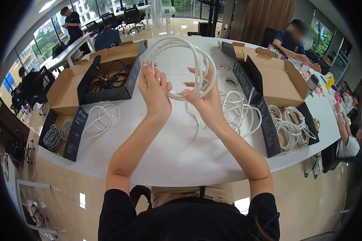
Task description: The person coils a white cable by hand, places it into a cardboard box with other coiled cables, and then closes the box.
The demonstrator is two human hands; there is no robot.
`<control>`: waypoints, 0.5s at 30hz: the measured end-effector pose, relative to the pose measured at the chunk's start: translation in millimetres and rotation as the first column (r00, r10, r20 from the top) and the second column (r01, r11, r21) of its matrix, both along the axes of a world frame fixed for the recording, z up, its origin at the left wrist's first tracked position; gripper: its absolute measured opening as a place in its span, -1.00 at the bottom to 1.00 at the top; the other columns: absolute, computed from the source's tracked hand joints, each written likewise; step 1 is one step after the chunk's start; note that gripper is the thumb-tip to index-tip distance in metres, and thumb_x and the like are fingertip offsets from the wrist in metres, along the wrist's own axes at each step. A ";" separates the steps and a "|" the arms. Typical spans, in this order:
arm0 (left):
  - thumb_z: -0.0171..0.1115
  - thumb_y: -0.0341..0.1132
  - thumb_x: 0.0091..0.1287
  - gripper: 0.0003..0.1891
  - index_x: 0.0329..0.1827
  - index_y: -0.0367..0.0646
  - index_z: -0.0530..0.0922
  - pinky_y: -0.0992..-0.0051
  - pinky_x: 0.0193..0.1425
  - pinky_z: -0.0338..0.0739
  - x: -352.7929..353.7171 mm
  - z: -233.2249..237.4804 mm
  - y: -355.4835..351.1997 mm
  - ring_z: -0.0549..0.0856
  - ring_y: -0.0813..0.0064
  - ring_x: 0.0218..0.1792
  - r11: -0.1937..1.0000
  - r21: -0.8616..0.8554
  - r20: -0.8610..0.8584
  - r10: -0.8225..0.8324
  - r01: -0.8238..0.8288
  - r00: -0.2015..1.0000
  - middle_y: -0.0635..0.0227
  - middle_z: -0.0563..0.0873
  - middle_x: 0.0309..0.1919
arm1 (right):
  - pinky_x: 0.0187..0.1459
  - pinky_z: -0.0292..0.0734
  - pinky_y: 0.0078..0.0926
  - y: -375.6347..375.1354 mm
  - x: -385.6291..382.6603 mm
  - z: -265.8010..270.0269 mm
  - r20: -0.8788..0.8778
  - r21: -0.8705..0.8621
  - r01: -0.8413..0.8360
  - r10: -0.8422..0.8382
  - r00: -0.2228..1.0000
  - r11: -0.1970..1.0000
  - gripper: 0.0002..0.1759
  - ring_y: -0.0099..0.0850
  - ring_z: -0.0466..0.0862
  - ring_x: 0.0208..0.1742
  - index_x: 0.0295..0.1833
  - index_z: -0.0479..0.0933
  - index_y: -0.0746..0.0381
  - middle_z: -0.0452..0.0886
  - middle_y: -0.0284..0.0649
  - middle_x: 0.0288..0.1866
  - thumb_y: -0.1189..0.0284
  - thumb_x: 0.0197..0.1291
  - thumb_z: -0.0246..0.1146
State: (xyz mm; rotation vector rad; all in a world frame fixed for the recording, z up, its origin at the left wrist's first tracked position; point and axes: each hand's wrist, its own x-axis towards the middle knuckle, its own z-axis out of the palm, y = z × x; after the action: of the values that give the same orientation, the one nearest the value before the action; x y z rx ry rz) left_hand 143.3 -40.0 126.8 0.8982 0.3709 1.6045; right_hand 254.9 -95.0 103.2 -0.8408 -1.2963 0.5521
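White coil (173,41) is up at 12: left hand (155,86) pinches its left side, right hand (207,103) cradles the right. Loops look mostly gathered; loose cables (258,120) at 1 aren't. Left box (74,138) at 9, right box (267,130) at 3 bound the sides. Room toward 6, to table edge (189,180).

The only view looks from the wearer's head, forward and steeply down, its round, wide-angle frame curving toward dark corners. It takes in the left hand (155,86) and right hand (206,96) from close above, the black short-sleeved shirt (205,221) nearer below them, the smooth white table (161,158) around and beneath them, and tall glass windows (88,15) far beyond.
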 end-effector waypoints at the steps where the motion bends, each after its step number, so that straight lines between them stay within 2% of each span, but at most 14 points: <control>1: -0.15 -0.07 0.47 -0.72 -0.29 -0.06 0.35 0.70 -0.65 0.01 -2.2 2.6 1.3 0.13 0.81 -0.70 1.000 0.011 0.000 0.029 -0.029 1.000 0.63 0.20 -0.64 | -0.32 0.49 -0.61 0.7 1.4 0.5 0.067 -0.017 -0.017 0.018 0.998 1.000 0.11 -0.38 0.56 -0.10 0.45 -0.13 0.19 0.38 -0.03 0.10 0.35 -0.11 0.48; 3: -0.15 -0.07 0.47 -0.72 -0.28 -0.06 0.36 0.70 -0.64 0.00 -8.3 8.4 5.4 0.13 0.81 -0.71 0.996 0.030 0.003 0.088 -0.088 0.996 0.62 0.19 -0.64 | -0.43 0.45 -0.68 -1.3 5.4 5.7 0.198 -0.058 -0.048 0.059 0.978 0.997 0.11 -0.51 0.59 -0.27 0.44 -0.08 0.20 0.45 -0.12 -0.01 0.34 -0.15 0.50; 5: -0.14 -0.06 0.46 -0.71 -0.27 -0.07 0.37 0.70 -0.64 0.00 -14.0 12.1 9.2 0.12 0.81 -0.71 0.992 0.063 0.010 0.108 -0.108 0.994 0.62 0.18 -0.65 | -0.52 0.37 -0.74 -2.2 12.2 8.8 0.253 -0.100 0.000 0.025 0.967 0.995 0.05 -0.63 0.56 -0.43 0.39 0.04 0.24 0.48 -0.22 -0.15 0.35 -0.18 0.52; 9: -0.13 -0.05 0.46 -0.70 -0.26 -0.09 0.37 0.70 -0.65 0.00 -17.8 15.1 13.7 0.12 0.81 -0.71 0.988 0.092 0.000 0.128 -0.127 0.992 0.62 0.18 -0.66 | -0.66 0.19 -0.79 -8.9 23.4 25.3 0.359 -0.179 0.108 -0.038 0.933 0.978 -0.10 -0.76 0.39 -0.64 0.28 0.25 0.32 0.48 -0.35 -0.33 0.35 -0.20 0.53; 12: -0.14 -0.04 0.46 -0.69 -0.26 -0.09 0.37 0.70 -0.65 0.00 -16.9 13.2 13.9 0.11 0.81 -0.71 0.988 0.092 -0.003 0.124 -0.124 0.992 0.62 0.17 -0.66 | -0.64 0.18 -0.77 -11.6 26.7 33.7 0.139 -0.217 -0.071 0.102 0.985 0.974 -0.23 -0.75 0.35 -0.64 0.18 0.34 0.34 0.48 -0.36 -0.36 0.37 -0.17 0.51; 15: -0.15 -0.03 0.46 -0.69 -0.26 -0.08 0.37 0.70 -0.65 0.01 -11.8 9.2 12.2 0.12 0.80 -0.71 0.993 0.075 0.002 0.088 -0.088 0.996 0.61 0.18 -0.65 | -0.63 0.20 -0.76 -9.6 22.6 29.8 0.030 -0.153 -0.054 0.059 0.998 0.987 -0.37 -0.74 0.32 -0.64 0.08 0.38 0.33 0.50 -0.35 -0.32 0.37 -0.11 0.47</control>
State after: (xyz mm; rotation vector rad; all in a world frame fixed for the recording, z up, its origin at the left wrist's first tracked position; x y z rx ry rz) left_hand 131.5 -27.7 136.0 0.9510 0.3569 1.7081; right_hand 277.5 -104.6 133.0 -0.9455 -1.3251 0.6907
